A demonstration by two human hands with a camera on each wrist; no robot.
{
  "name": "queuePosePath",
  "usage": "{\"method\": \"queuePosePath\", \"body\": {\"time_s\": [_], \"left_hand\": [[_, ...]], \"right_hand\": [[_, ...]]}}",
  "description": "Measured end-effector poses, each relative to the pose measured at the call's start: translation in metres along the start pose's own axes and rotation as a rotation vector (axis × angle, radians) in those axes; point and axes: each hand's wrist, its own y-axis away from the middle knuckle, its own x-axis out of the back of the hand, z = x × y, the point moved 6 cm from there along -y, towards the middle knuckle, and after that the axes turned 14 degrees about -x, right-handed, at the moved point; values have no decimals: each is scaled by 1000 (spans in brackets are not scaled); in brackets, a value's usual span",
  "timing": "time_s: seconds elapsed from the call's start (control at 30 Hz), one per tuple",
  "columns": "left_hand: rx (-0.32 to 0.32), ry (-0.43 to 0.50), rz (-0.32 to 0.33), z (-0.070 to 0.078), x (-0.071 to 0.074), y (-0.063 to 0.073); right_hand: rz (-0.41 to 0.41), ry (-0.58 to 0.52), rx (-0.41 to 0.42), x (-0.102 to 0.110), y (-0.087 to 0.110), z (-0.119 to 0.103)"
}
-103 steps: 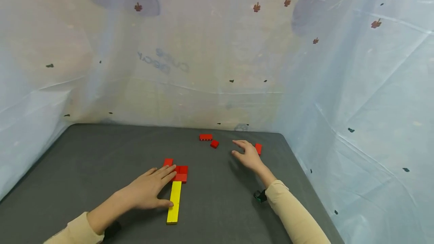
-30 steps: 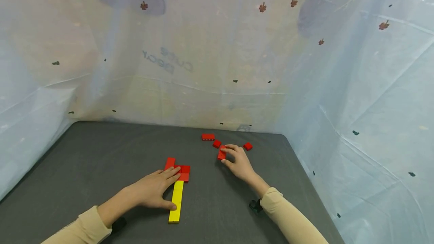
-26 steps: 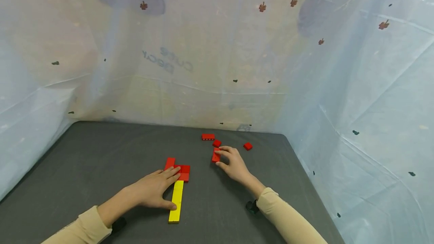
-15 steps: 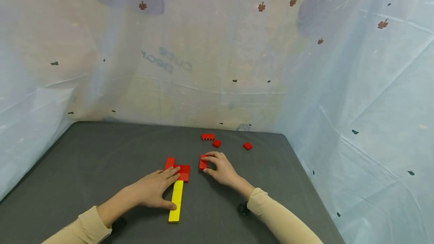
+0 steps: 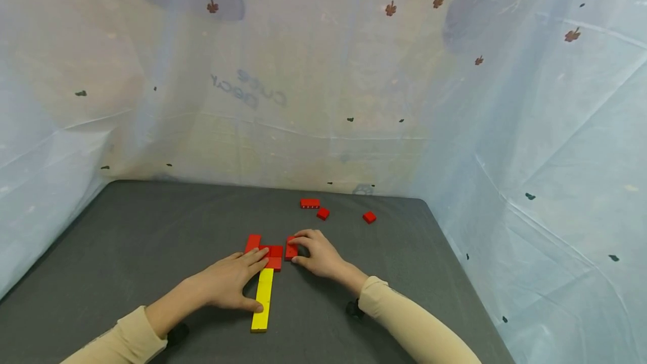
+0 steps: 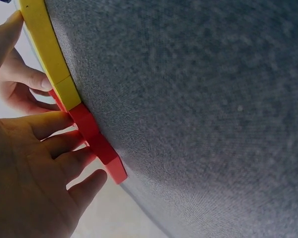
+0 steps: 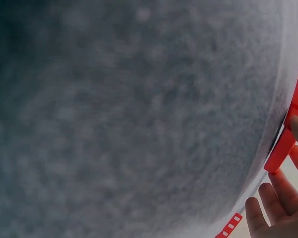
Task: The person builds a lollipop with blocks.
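On the grey table, several flat red blocks (image 5: 274, 264) lie against one another, with a yellow strip (image 5: 260, 294) running from them toward the near edge. My left hand (image 5: 222, 282) rests with fairly straight fingers over the red blocks' left part, hiding some of it, and its thumb touches the yellow strip. In the left wrist view a seam crosses the yellow piece (image 6: 44, 42) near its red end. Just right of the group, my right hand (image 5: 320, 254) pinches an oblong red block (image 5: 290, 250) between thumb and fingers. A narrow gap separates this block from the group in the head view.
Toward the back of the table (image 5: 162, 223) lie an oblong red block (image 5: 310, 203) with white marks on its side and a small red block (image 5: 323, 214). Another small red block (image 5: 369, 217) sits farther right. Translucent printed sheeting (image 5: 303, 100) hangs behind and beside the table.
My right hand reached to the back right, took hold of an oblong red block and carried it left and nearer, beside the group. The left hand has stayed in place.
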Motion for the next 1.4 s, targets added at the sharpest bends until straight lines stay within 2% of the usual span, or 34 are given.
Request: {"method": "queuePosePath", "body": {"time_s": [0.57, 1.13, 1.4], "left_hand": [[-23, -3, 16, 2, 2, 1], [-2, 18, 12, 4, 3, 2], [-10, -12, 6, 2, 3, 1]], "right_hand": [[16, 52, 12, -4, -3, -5], [6, 50, 22, -5, -4, -6], [7, 52, 14, -4, -4, -6]]}}
